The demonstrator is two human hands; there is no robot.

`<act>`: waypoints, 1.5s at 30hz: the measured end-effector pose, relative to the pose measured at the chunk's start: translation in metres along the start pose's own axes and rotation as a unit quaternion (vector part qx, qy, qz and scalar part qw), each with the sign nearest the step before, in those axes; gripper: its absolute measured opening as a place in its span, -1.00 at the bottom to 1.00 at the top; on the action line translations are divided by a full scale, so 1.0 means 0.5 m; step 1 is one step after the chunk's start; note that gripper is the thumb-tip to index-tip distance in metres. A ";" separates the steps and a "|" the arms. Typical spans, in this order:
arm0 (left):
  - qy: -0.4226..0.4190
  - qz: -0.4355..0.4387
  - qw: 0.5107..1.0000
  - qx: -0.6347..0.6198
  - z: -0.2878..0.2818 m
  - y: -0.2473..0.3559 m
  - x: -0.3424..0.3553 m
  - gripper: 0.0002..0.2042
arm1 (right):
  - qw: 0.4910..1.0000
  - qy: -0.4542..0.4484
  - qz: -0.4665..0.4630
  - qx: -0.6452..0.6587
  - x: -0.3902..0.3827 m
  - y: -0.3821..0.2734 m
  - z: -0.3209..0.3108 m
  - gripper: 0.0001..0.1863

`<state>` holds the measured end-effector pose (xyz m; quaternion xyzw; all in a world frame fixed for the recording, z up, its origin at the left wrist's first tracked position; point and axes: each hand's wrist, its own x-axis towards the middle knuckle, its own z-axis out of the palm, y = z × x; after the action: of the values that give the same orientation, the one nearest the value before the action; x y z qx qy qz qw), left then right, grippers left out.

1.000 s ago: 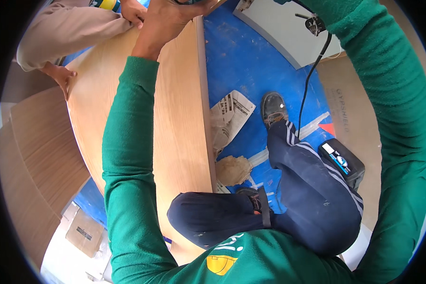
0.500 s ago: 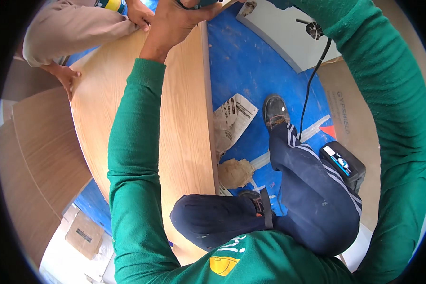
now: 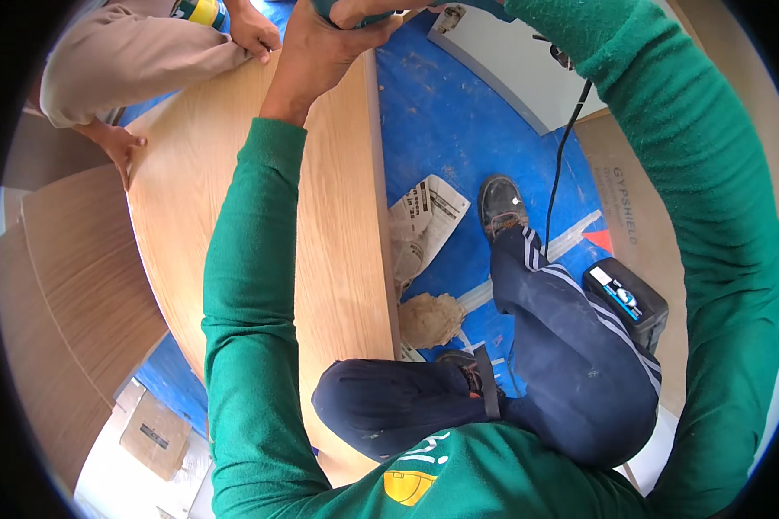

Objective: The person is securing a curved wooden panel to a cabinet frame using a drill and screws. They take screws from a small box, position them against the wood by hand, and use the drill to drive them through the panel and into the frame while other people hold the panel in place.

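At the top edge, my left hand (image 3: 312,56) is closed around a teal power tool (image 3: 368,19), above the far end of a light wood-grain panel (image 3: 342,216). Most of the tool is cut off, so its exact kind is hidden. Beyond the top edge, my right hand is out of sight; its green sleeve (image 3: 571,43) reaches up there beside another teal part. The panel lies along my left, with a straight right edge and a curved left one. Another person's hand (image 3: 255,33) rests on its far end, and that person's other hand (image 3: 123,151) touches the curved edge.
A black cord (image 3: 563,156) runs down past my shoe (image 3: 502,208). Blue sheeting (image 3: 441,112) covers the floor, with newspaper (image 3: 437,212) and a crumpled tan piece (image 3: 431,320). A black case (image 3: 627,298) stands right. A white panel (image 3: 511,65) lies ahead; curved wood panels (image 3: 86,251) stand left.
My left hand and forearm have shifted slightly down and right. My right sleeve has moved a little left, and the cord has swung left. The other person's hands stay on the panel.
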<state>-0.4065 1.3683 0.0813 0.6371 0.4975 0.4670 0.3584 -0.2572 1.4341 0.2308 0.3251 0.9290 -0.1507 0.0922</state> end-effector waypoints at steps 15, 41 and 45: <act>0.019 -0.046 0.993 -0.108 0.025 -0.016 0.009 -0.47 | 1.000 0.002 -0.005 0.004 -0.003 0.020 0.007 -0.66; 0.034 -0.020 0.912 0.409 0.020 -0.170 -0.261 0.03 | 0.998 0.055 0.009 0.023 0.036 0.039 0.017 -0.66; -0.037 -0.196 0.837 0.509 0.141 -0.042 -0.542 -0.03 | 1.000 0.000 -0.008 0.007 0.075 0.002 0.045 -0.63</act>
<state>-0.3643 1.1114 -0.0245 0.6353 0.7662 0.0441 0.0858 -0.2841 1.4489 0.1995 0.3185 0.9304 -0.1579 0.0892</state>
